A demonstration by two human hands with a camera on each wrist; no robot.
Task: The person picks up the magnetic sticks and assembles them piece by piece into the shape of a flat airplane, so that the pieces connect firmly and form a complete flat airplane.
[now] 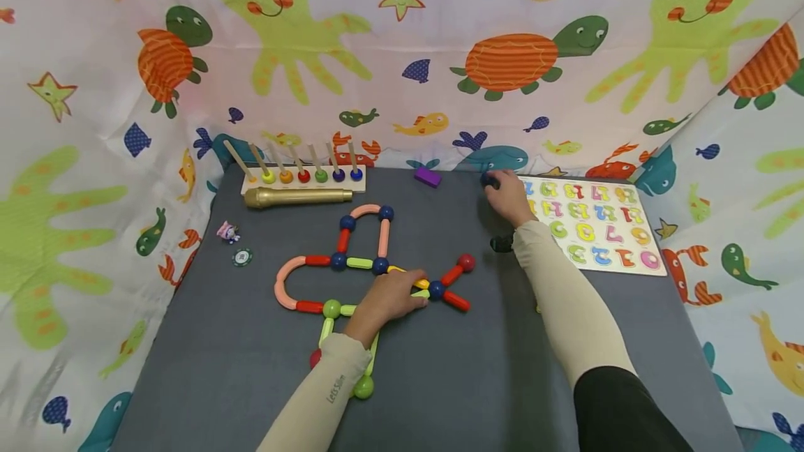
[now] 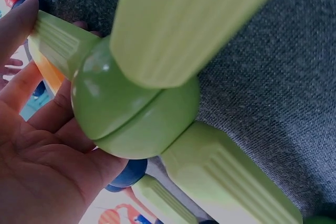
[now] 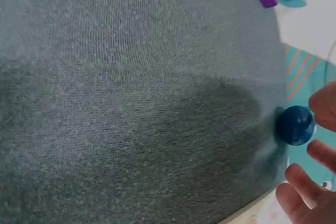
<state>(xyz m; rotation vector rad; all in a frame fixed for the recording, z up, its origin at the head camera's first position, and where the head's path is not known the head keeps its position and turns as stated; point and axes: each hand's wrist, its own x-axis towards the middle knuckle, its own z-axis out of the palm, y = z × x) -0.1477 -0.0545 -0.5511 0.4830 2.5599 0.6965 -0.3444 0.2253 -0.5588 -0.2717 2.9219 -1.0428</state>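
My left hand holds a light green magnetic rod of a figure built from rods and balls, thumb on one side and fingers behind. A green ball sits beside the palm. Past the fingertips, a blue ball joins two red rods, one tipped with a red ball. My right hand reaches to the table's back edge. Its thumb and spread fingers are right at a loose dark blue ball, which lies by the curtain. The left forearm hides part of the figure's lower side.
A number puzzle board lies under and beside the right forearm, with a small black object near it. At the back are a purple block, a peg board and a gold microphone-like stick. A figurine and chip lie left.
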